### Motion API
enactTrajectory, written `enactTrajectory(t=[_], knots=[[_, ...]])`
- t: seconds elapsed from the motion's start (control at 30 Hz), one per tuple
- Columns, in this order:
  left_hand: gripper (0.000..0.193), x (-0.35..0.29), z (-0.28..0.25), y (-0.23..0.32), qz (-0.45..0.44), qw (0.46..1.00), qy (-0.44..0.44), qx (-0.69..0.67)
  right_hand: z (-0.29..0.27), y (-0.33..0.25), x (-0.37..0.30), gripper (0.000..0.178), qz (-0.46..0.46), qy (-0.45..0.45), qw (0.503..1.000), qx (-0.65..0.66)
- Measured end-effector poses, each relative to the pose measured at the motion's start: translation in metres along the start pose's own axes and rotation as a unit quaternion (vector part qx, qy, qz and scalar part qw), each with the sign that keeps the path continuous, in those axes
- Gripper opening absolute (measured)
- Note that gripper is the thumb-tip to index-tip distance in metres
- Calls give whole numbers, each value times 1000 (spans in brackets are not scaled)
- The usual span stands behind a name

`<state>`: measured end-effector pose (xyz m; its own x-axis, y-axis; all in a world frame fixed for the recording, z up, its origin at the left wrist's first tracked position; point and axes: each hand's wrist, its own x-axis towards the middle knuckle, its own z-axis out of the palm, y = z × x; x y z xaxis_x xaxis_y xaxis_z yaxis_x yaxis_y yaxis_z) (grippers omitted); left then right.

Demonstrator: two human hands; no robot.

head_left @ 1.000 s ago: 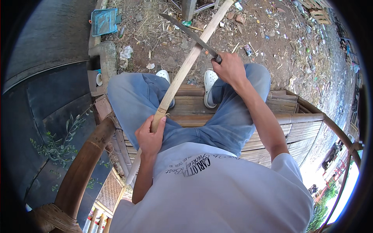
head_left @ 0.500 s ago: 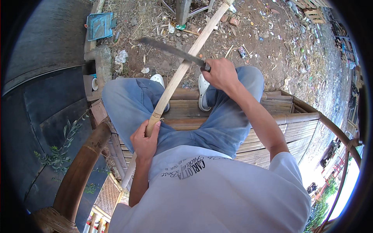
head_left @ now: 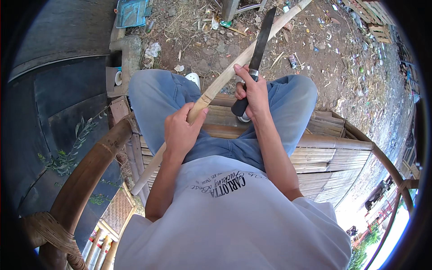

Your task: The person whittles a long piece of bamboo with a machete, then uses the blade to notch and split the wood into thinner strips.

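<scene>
A long pale bamboo strip [head_left: 225,78] runs slantwise across my lap, from beside my left arm up to the far right. My left hand [head_left: 181,132] is closed around it just below a node. My right hand [head_left: 253,92] grips the black handle of a machete [head_left: 262,42], whose dark blade points away from me and passes over the strip. The right thumb and fingertips are at the strip's edge; whether they press on it I cannot tell.
I sit on a bamboo-slat bench [head_left: 315,157] with a curved bamboo armrest [head_left: 96,164] at the left. Litter and wood chips cover the dirt ground [head_left: 198,40]. A blue plastic basket [head_left: 131,13] lies at the far left, near a dark wall panel [head_left: 67,99].
The machete has swung from pointing left across the strip to pointing away from me. My right hand has come in nearer to the strip; the strip and my left hand have shifted right and farther.
</scene>
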<state>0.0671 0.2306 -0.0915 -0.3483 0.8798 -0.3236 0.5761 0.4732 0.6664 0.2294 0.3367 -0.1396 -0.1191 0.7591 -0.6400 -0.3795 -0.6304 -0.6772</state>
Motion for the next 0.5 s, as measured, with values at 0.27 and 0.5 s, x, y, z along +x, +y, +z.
enactTrajectory(t=[0.27,0.5], knots=[[49,-23,-49,-8,175,968,11,181,-6,-10,24,23,-35,8,998,55],[42,-66,-87,-53,19,991,-27,128,-32,-40,63,22,-59,35,991,113]])
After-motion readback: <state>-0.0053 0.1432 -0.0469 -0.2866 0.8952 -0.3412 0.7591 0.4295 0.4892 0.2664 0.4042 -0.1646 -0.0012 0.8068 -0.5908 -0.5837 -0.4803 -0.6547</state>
